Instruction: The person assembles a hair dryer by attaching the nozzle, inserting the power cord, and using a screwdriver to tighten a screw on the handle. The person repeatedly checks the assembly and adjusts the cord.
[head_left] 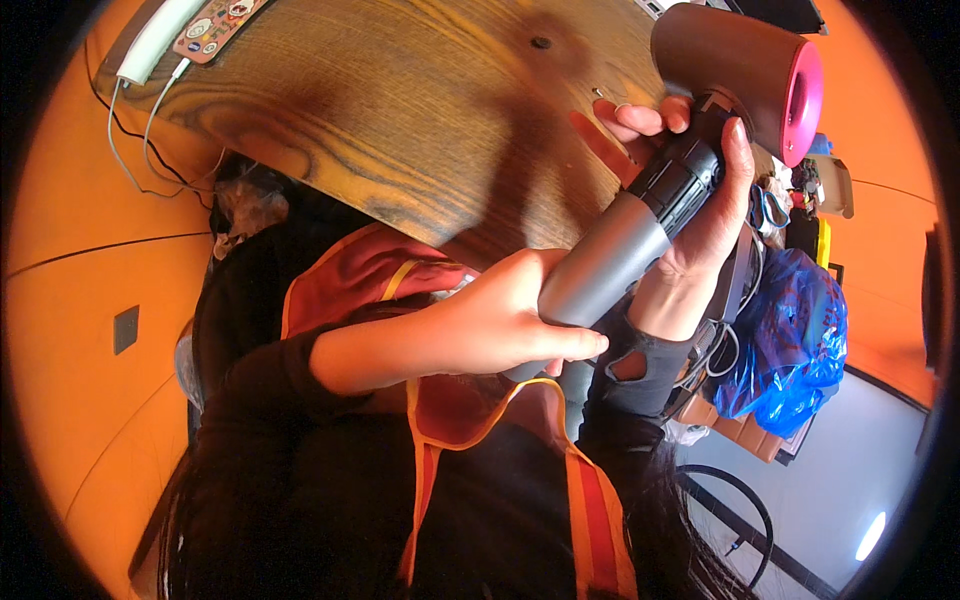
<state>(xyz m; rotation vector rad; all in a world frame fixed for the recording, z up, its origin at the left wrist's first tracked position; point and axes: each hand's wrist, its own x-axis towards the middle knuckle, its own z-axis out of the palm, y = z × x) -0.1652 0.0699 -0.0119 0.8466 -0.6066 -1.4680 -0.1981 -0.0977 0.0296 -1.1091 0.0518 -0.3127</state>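
A hair dryer [725, 75] with a dark grey head and a pink ring at one end is held tilted over the table's front edge. Its black ribbed inner section [680, 180] shows between the head and a smooth grey handle sleeve [612, 260]. My left hand [490, 320] is closed around the lower end of that sleeve, thumb lying across it. Higher up, my right hand [715, 220] grips the black section just under the head, with the thumb on one side and curled fingers on the other.
The wooden table [400, 110] spreads beyond my hands. A phone in a patterned case [212, 32] and a white power strip [160, 40] with cables lie at the far left. On the right are a blue plastic bag [785, 340] and a black cable [762, 505]. I wear a red apron [355, 275].
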